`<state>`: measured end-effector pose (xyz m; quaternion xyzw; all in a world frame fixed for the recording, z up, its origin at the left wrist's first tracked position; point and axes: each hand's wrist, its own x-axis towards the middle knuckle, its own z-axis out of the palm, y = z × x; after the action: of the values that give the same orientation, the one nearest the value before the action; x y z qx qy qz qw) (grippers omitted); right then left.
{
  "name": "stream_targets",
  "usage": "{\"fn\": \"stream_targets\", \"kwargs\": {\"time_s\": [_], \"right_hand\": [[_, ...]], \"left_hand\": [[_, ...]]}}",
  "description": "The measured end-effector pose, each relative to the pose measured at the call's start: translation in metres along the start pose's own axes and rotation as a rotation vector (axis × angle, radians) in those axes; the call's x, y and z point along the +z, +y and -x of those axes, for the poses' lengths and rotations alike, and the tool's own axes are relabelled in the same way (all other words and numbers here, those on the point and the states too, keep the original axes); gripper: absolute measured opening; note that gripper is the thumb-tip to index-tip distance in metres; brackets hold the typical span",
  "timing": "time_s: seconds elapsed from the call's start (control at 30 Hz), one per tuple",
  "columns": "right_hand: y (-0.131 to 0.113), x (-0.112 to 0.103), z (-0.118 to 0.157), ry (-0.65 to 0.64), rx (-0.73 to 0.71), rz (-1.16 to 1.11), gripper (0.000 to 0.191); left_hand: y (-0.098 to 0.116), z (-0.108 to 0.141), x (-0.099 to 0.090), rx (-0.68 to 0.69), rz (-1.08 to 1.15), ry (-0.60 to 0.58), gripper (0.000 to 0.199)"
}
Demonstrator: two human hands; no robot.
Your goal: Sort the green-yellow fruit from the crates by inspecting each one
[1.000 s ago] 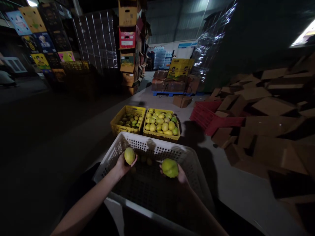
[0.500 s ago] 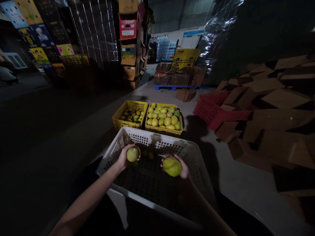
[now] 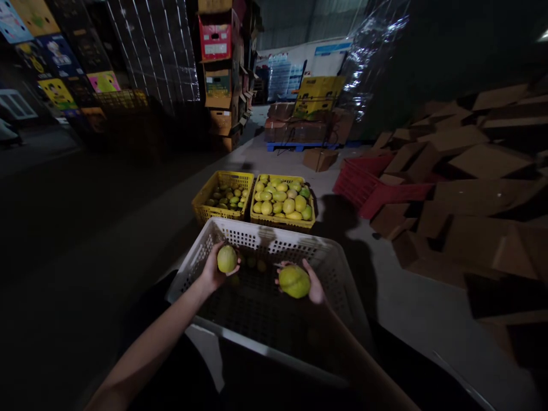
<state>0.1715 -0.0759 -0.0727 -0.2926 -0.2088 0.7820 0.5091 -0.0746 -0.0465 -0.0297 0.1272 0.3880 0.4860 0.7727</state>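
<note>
My left hand [image 3: 213, 269] holds a round yellow-green fruit [image 3: 226, 259], its fingers curled around the far side. In my right hand [image 3: 315, 283] rests a larger oval yellow-green fruit [image 3: 294, 281], with the thumb raised along its right side and the fingers partly hidden behind it. Both hands are over the inside of a white perforated plastic crate [image 3: 240, 338]. A few similar fruits [image 3: 261, 265] lie in shadow at the crate's far end. Its dark bottom is hard to make out.
Beyond the white crate stand two yellow crates: the left [image 3: 201, 206] partly filled with fruit, the right [image 3: 282, 222] heaped. A red crate [image 3: 363, 188] and piled cardboard [image 3: 466, 200] lie to the right. Boxes [image 3: 319, 94] sit on a blue pallet [image 3: 295, 146] behind.
Both hands have shifted slightly up and left in view, still holding their fruits. The right-hand fruit looks turned a little. The whole view has moved slightly too.
</note>
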Motion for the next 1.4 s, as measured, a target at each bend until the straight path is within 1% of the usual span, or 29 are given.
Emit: {"fn": "stream_targets", "kwargs": {"time_s": [0.07,0.17,0.23,0.3,0.37,0.43,0.5,0.63,0.73,0.83,0.9,0.93,1.0,1.07,1.2,1.27,1.33,1.4], "right_hand": [[-0.002,0.004,0.004,0.009,0.008,-0.032,0.037],[-0.005,0.008,0.01,0.078,0.053,-0.1,0.035],[-0.007,0.006,0.011,0.106,0.125,-0.145,0.036],[-0.007,0.002,0.009,0.105,0.198,-0.171,0.039],[-0.005,-0.003,0.004,0.104,0.23,-0.158,0.042],[-0.001,-0.008,0.0,0.105,0.199,-0.115,0.048],[0.004,-0.01,-0.002,0.116,0.131,-0.072,0.05],[0.008,-0.006,0.0,0.144,0.01,-0.022,0.038],[0.008,-0.002,0.003,0.079,-0.04,0.082,0.032],[0.007,0.001,0.006,0.038,-0.055,0.159,0.035],[0.007,0.003,0.009,0.04,-0.083,0.183,0.039],[0.007,0.005,0.01,0.041,-0.107,0.192,0.042],[0.007,0.008,0.013,0.035,-0.144,0.216,0.046],[0.007,0.01,0.015,0.021,-0.144,0.228,0.045],[0.01,0.01,0.017,0.035,-0.068,0.211,0.026],[0.011,0.009,0.017,0.046,-0.061,0.207,0.026],[0.01,0.011,0.016,0.066,-0.12,0.263,0.032],[0.007,0.014,0.014,0.112,-0.211,0.395,0.05]], "left_hand": [[0.0,-0.001,0.0,-0.011,0.039,0.012,0.031],[0.001,-0.002,0.0,-0.028,0.089,0.015,0.033],[0.002,-0.002,0.001,-0.053,0.13,0.018,0.035],[0.001,-0.002,0.002,-0.081,0.157,0.032,0.037],[0.0,-0.002,0.002,-0.099,0.151,0.033,0.037],[-0.003,-0.003,0.002,-0.11,0.121,0.009,0.038],[-0.005,-0.003,0.001,-0.116,0.093,-0.038,0.038],[-0.007,-0.004,-0.001,-0.101,0.074,-0.122,0.039],[-0.006,-0.005,0.0,-0.075,0.065,-0.112,0.035],[-0.006,-0.004,0.002,-0.069,0.048,-0.066,0.028],[-0.008,-0.002,0.003,-0.031,0.031,-0.077,0.025],[-0.01,-0.002,0.003,0.004,0.01,-0.099,0.029],[-0.013,0.0,0.002,0.068,-0.066,-0.145,0.044],[-0.016,0.002,0.001,0.1,-0.158,-0.162,0.051],[-0.017,0.003,0.001,0.11,-0.3,-0.194,0.04],[-0.017,0.005,0.002,0.144,-0.368,-0.208,0.04],[-0.016,0.007,0.004,0.244,-0.457,-0.197,0.047],[-0.016,0.009,0.006,0.402,-0.558,-0.2,0.057]]}}
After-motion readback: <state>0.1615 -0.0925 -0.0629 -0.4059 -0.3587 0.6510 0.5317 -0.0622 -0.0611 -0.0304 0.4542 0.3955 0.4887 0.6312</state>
